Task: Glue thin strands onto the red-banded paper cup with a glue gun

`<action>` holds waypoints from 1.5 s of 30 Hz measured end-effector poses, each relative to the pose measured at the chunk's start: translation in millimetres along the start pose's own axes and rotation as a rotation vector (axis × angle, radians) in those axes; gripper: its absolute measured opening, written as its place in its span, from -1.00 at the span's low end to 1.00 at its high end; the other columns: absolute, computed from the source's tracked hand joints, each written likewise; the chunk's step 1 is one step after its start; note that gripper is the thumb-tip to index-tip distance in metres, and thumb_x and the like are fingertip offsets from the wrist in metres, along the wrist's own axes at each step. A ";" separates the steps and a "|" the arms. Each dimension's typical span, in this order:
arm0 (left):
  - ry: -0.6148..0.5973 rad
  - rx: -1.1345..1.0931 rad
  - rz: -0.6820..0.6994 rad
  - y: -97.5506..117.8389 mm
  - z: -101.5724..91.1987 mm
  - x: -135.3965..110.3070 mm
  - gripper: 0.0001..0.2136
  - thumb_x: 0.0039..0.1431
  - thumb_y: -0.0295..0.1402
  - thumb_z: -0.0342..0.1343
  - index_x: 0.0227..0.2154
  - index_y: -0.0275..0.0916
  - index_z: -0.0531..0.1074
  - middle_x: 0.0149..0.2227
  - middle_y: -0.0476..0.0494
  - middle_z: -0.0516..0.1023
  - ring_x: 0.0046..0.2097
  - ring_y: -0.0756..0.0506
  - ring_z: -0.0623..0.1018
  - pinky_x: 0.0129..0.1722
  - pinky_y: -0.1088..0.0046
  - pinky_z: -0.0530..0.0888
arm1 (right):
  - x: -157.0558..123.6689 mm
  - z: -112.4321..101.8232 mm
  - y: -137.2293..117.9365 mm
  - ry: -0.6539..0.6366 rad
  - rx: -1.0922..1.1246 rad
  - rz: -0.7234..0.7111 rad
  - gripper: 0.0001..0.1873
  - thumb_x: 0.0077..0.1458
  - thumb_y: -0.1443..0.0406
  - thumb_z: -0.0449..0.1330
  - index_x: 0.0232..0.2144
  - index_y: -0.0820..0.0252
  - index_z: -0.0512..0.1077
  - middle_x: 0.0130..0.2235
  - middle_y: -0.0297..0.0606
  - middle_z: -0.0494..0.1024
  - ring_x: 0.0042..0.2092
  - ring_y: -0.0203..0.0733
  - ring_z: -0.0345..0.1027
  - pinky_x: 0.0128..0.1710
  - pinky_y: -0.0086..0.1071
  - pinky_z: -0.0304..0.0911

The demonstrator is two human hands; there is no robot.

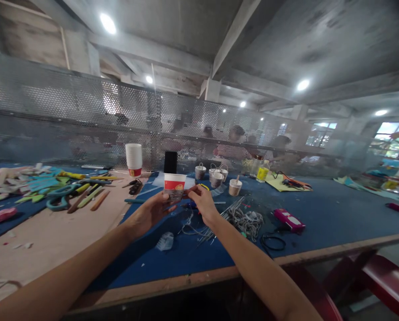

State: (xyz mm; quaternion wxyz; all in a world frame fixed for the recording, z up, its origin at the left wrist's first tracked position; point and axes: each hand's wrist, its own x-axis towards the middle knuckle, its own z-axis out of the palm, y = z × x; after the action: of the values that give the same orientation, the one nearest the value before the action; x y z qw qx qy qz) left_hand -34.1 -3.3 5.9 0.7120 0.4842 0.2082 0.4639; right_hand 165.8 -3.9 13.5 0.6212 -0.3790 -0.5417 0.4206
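Observation:
My left hand is wrapped round a paper cup, red and white, held upright above the table. Grey cord appears to be wound round the cup's lower part. Close against the cup's right side, the thumb and fingers of my right hand are pinched together, seemingly on a thin strand of the grey cord; the strand itself is hard to make out. Below my hands, loose cord runs to a tangled pile of grey cord, beside thin metal-looking sticks.
A stack of paper cups stands at the back left, near scissors. Several grey-wrapped cups with handles stand behind my hands, by a black phone. A yellow-labelled bottle and a magenta box are right. A perforated screen rises behind.

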 end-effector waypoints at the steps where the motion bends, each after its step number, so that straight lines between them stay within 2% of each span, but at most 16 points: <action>1: -0.006 0.009 0.000 0.8 1.2 -0.7 -0.68 0.21 -0.27 0.27 0.02 -0.18 0.61 0.19 -0.26 0.60 0.27 -0.31 0.49 0.15 0.24 0.47 | -0.7 0.2 -1.1 0.000 0.002 -0.001 -0.85 -0.10 0.21 0.30 -0.48 0.12 0.43 -0.39 -0.37 0.60 -0.25 -0.16 0.48 -0.12 -0.31 0.34; 7: 0.018 0.022 0.010 4.6 10.3 -5.1 -0.68 0.12 -0.27 0.34 -0.03 -0.11 0.62 0.13 -0.25 0.64 0.25 -0.33 0.51 0.16 0.18 0.45 | -2.5 0.7 -4.7 0.014 -0.076 -0.015 -0.77 -0.09 0.14 0.33 -0.52 0.11 0.38 -0.45 -0.37 0.55 -0.29 -0.16 0.45 -0.19 -0.33 0.30; 11: 0.017 0.041 0.004 3.9 9.2 -4.5 -0.68 0.10 -0.26 0.35 -0.05 -0.10 0.63 0.14 -0.25 0.64 0.25 -0.33 0.51 0.16 0.20 0.46 | -2.1 0.5 -3.4 0.009 -0.068 -0.019 -0.74 -0.08 0.12 0.33 -0.51 0.11 0.38 -0.44 -0.37 0.55 -0.30 -0.19 0.41 -0.22 -0.35 0.27; 15: 0.010 0.066 0.012 3.0 6.0 -4.4 -0.67 0.13 -0.24 0.33 -0.02 -0.10 0.64 0.14 -0.25 0.64 0.29 -0.34 0.46 0.18 0.17 0.45 | -1.0 -0.4 -0.3 -0.014 -0.012 0.001 -0.77 -0.13 0.16 0.35 -0.51 0.14 0.41 -0.45 -0.38 0.55 -0.31 -0.21 0.39 -0.21 -0.36 0.26; 20: 0.025 0.114 0.045 2.0 4.9 -3.2 -0.67 0.17 -0.24 0.31 -0.02 -0.17 0.65 0.14 -0.25 0.64 0.32 -0.35 0.43 0.19 0.18 0.45 | 0.5 0.1 1.1 0.021 0.018 0.041 -0.85 -0.20 0.24 0.30 -0.51 0.14 0.43 -0.45 -0.42 0.52 -0.32 -0.24 0.34 -0.22 -0.38 0.25; 23: 0.067 0.133 0.071 -0.1 4.5 0.0 -0.67 0.12 -0.27 0.36 -0.05 -0.23 0.64 0.12 -0.29 0.65 0.28 -0.35 0.47 0.19 0.19 0.45 | 0.6 0.2 -0.6 0.049 -0.004 0.052 -0.84 -0.21 0.23 0.30 -0.53 0.13 0.40 -0.48 -0.43 0.49 -0.33 -0.23 0.33 -0.25 -0.37 0.25; 28: 0.232 0.173 0.155 -2.6 6.9 2.1 -0.76 0.03 -0.29 0.43 -0.21 -0.10 0.62 -0.07 -0.13 0.68 0.13 -0.33 0.57 0.16 0.16 0.48 | -0.6 -1.2 -2.3 0.070 -0.092 0.005 -0.83 -0.13 0.19 0.29 -0.52 0.12 0.41 -0.46 -0.41 0.52 -0.30 -0.20 0.38 -0.22 -0.36 0.28; 30: 0.250 0.219 0.180 -2.6 9.0 0.7 -0.79 0.02 -0.24 0.43 -0.27 -0.10 0.61 -0.11 -0.11 0.67 0.09 -0.33 0.59 0.15 0.17 0.49 | -1.0 -1.6 -1.3 0.077 -0.110 -0.019 -0.82 -0.11 0.17 0.30 -0.50 0.13 0.43 -0.43 -0.39 0.54 -0.29 -0.19 0.40 -0.21 -0.35 0.29; 36: 0.205 0.333 0.148 -4.3 13.2 -1.8 -0.74 0.06 -0.20 0.42 -0.19 -0.12 0.61 -0.01 -0.17 0.67 0.14 -0.36 0.57 0.20 0.15 0.45 | -2.0 0.0 3.7 0.034 -0.186 -0.084 -0.80 -0.05 0.14 0.30 -0.46 0.13 0.46 -0.41 -0.34 0.56 -0.29 -0.16 0.44 -0.19 -0.32 0.33; 41: 0.263 0.373 0.160 -7.8 10.7 0.6 -0.69 0.02 -0.23 0.46 -0.17 -0.14 0.59 -0.11 -0.19 0.71 0.11 -0.35 0.60 0.19 0.10 0.45 | -4.5 3.4 6.9 -0.020 -0.200 -0.104 -0.80 -0.02 0.13 0.32 -0.46 0.12 0.48 -0.39 -0.30 0.58 -0.28 -0.12 0.49 -0.16 -0.28 0.37; 45: 0.250 0.354 0.156 -5.7 12.1 -0.7 -0.66 0.00 -0.25 0.47 -0.15 -0.12 0.60 -0.12 -0.18 0.70 0.07 -0.35 0.62 0.17 0.08 0.47 | -6.0 3.2 7.6 -0.025 -0.193 -0.117 -0.79 0.01 0.11 0.32 -0.45 0.11 0.49 -0.40 -0.32 0.59 -0.28 -0.11 0.51 -0.15 -0.28 0.38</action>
State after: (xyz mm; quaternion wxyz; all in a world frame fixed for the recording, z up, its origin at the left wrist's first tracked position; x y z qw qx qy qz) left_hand -22.8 -10.4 6.1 0.5464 0.5551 0.3349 0.5303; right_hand 161.5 -6.8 4.7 0.5988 -0.3995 -0.6085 0.3340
